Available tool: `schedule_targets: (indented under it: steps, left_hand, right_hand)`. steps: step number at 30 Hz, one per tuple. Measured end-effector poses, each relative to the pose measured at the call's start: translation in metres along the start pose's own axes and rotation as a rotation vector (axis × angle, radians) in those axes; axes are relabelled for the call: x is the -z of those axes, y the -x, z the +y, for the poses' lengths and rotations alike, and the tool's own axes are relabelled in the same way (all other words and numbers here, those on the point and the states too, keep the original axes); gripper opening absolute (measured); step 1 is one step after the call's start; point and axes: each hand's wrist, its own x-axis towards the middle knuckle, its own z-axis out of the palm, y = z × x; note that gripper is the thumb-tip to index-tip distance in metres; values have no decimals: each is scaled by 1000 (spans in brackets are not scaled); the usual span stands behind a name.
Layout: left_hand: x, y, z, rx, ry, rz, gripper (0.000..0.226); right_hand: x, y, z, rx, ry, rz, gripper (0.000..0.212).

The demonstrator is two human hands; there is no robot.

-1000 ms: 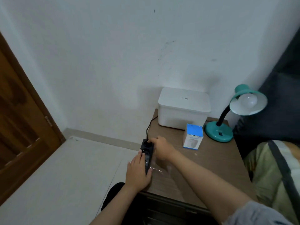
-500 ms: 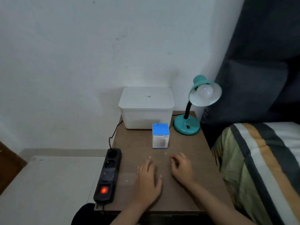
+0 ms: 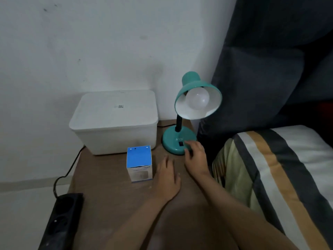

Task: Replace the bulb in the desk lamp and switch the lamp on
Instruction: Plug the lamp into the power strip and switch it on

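Note:
A teal desk lamp stands at the back right of the brown bedside table. A white bulb sits in its shade and is unlit. The lamp's round base carries a small black switch. My right hand reaches to the base, its fingertips on the base's front right beside the switch. My left hand lies flat on the table, palm down, holding nothing. A blue and white bulb box stands just left of my left hand.
A white lidded plastic box stands against the wall behind the bulb box. A black power strip lies along the table's left front edge, its cable running up the left side. A striped pillow and a dark headboard are on the right.
My hands left the power strip, whose switch then glowed red. Both hands moved right over the table; my right hand has now reached the lamp base. The view turned right and came closer.

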Motion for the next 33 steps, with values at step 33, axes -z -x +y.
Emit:
schedule_targets:
  steps: [33]
  left_hand:
    - [-15,-33,-2,2,-205,4,69]
  right_hand:
    - [-7,-1,6,-4,41,-37,26]
